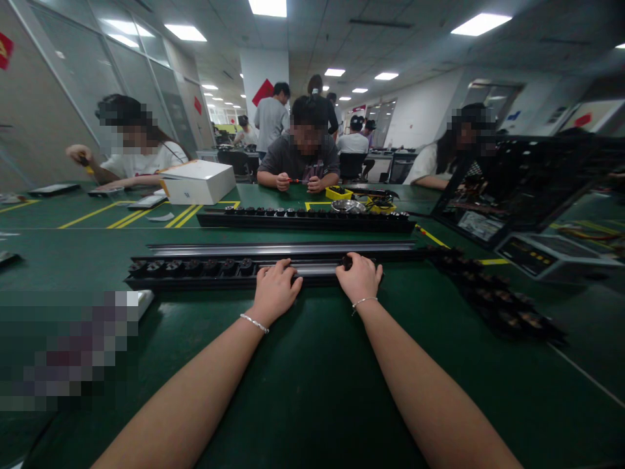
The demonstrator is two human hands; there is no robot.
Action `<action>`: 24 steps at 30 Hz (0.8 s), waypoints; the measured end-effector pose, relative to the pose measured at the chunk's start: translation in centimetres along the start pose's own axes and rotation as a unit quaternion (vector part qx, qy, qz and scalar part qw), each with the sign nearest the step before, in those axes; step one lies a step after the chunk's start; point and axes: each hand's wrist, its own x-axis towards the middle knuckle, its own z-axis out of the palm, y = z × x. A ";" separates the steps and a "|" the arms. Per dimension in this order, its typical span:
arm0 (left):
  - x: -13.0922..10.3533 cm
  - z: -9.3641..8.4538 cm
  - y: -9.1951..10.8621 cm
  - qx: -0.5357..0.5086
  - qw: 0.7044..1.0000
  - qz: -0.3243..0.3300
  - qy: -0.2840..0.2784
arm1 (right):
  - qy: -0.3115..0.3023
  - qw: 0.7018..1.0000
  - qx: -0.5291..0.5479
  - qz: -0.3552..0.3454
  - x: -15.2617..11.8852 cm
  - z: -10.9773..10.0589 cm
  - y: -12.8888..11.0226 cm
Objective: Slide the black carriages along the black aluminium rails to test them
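A long black channel [317,268] lies crosswise in front of me, with a row of small black round parts [193,267] in its left portion. My left hand [275,288] rests on it at the right end of that row, fingers spread over the channel's edge. To the right, my right hand [360,279] is closed around a small dark round part [347,262] over the channel, mostly hidden by the fingers. Bare shiny channel floor shows between the hands. Just behind runs a second long black channel [283,249] with a shiny inside.
Further back stands another filled black channel [307,220]. More dark parts [498,293] lie in rows at right, near a metal box [547,257] and an open computer case [481,218]. A white box [200,182] sits at back left. Across the green table [303,378], a co-worker holds a screwdriver.
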 end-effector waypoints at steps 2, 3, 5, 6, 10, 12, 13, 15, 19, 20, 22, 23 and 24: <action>0.0 0.0 0.0 -0.003 1.000 0.001 0.002 | -0.002 1.000 0.000 0.002 0.0 -0.1 0.0; 0.0 0.0 0.0 -0.005 1.000 0.001 0.002 | -0.003 1.000 0.000 0.003 0.0 -0.2 0.1; 0.0 -0.1 0.0 -0.009 1.000 -0.002 -0.002 | -0.004 1.000 -0.001 0.004 0.0 -0.3 0.1; 0.0 -0.1 0.0 -0.009 1.000 -0.003 -0.004 | -0.004 1.000 -0.001 0.005 0.0 -0.3 0.2; 0.0 -0.1 0.0 -0.004 1.000 0.001 -0.004 | -0.007 1.000 -0.001 0.006 0.1 -0.4 0.2; 0.0 -0.1 -0.1 -0.002 1.000 0.003 -0.004 | -0.007 1.000 -0.002 0.007 0.1 -0.4 0.3; 0.0 0.0 -0.1 -0.002 1.000 0.003 -0.004 | -0.006 1.000 -0.002 0.008 0.1 -0.3 0.3; 0.0 0.0 -0.1 -0.003 1.000 0.001 -0.003 | -0.003 1.000 -0.001 0.008 0.2 -0.3 0.4; 0.0 0.0 -0.1 -0.002 1.000 0.002 0.002 | 0.000 1.000 0.001 0.008 0.2 -0.2 0.4; 0.0 0.0 -0.1 -0.001 1.000 0.003 0.001 | 0.001 1.000 0.002 0.008 0.2 -0.2 0.4; 0.0 0.0 -0.1 0.000 1.000 0.003 -0.002 | 0.000 1.000 0.004 0.008 0.2 -0.3 0.4; 0.0 0.0 -0.1 -0.001 1.000 0.003 -0.003 | -0.001 1.000 0.004 0.008 0.2 -0.3 0.4; 0.0 0.0 -0.1 -0.002 1.000 0.002 -0.003 | -0.002 1.000 0.004 0.008 0.2 -0.3 0.4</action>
